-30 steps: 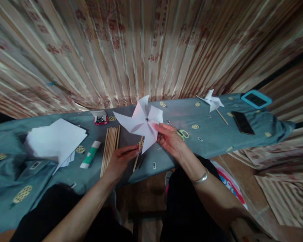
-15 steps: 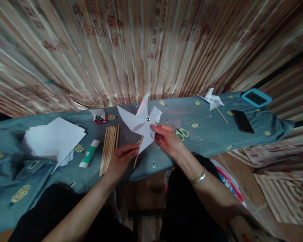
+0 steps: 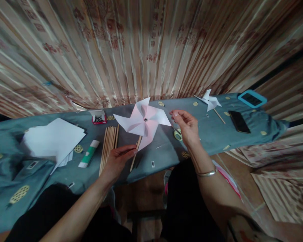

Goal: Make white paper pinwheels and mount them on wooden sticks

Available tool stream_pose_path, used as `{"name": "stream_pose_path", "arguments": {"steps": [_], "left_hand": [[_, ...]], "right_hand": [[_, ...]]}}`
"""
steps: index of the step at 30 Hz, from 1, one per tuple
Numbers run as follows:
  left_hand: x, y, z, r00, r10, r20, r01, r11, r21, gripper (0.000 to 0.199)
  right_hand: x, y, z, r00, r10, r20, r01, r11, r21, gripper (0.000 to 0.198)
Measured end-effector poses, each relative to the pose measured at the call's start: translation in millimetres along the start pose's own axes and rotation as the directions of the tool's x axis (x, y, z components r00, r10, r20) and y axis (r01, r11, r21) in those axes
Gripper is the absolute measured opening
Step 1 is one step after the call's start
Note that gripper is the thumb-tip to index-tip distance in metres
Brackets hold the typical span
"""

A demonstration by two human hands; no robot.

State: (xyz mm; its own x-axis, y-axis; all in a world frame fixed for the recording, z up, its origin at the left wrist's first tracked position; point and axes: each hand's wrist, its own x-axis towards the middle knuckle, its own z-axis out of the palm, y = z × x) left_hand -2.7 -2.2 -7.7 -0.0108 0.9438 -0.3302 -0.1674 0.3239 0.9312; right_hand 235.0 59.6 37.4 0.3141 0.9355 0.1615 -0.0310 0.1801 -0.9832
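So the left hand has a wooden stick pinched in its fingertips, with the white paper pinwheel on top, mid-frame. Right hand is just right of the blades, fingers curled, can't tell if they've got anything. Green-handled scissors peek out beside it on the tabletop, spare sticks sit left of centre.

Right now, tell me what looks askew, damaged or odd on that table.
The white paper stack looks askew, its sheets unevenly fanned, and the pineapple-print tablecloth is rumpled beside it. The pinwheel in the left hand shows no clear damage.
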Motion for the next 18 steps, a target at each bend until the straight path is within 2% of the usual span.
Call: {"name": "stream_pose_path", "arguments": {"steps": [2, 5, 8, 18], "left_hand": [[-0.8, 0.3, 1.2, 1.000, -0.004, 0.025, 0.003, 0.999, 0.040, 0.030], [-2.6, 1.7, 3.4, 0.998, 0.002, 0.063, -0.009, 0.995, 0.099, 0.027], [-4.3, 3.6, 4.3, 0.997, 0.001, 0.077, -0.012, 0.990, 0.137, 0.026], [-4.5, 5.5, 4.3, 0.994, -0.008, 0.105, -0.010, 0.985, 0.170, 0.026]], "right_hand": [[2.2, -0.2, 0.3, 0.999, 0.005, 0.043, -0.004, 1.000, -0.006, 0.033], [1.6, -3.2, 2.8, 0.983, 0.090, 0.161, -0.089, 0.996, -0.014, 0.039], [-0.8, -4.6, 5.2, 0.963, 0.154, 0.221, -0.156, 0.988, -0.010, 0.039], [-2.0, -0.3, 8.9, 0.952, 0.232, 0.201, -0.254, 0.963, 0.089, 0.036]]}}
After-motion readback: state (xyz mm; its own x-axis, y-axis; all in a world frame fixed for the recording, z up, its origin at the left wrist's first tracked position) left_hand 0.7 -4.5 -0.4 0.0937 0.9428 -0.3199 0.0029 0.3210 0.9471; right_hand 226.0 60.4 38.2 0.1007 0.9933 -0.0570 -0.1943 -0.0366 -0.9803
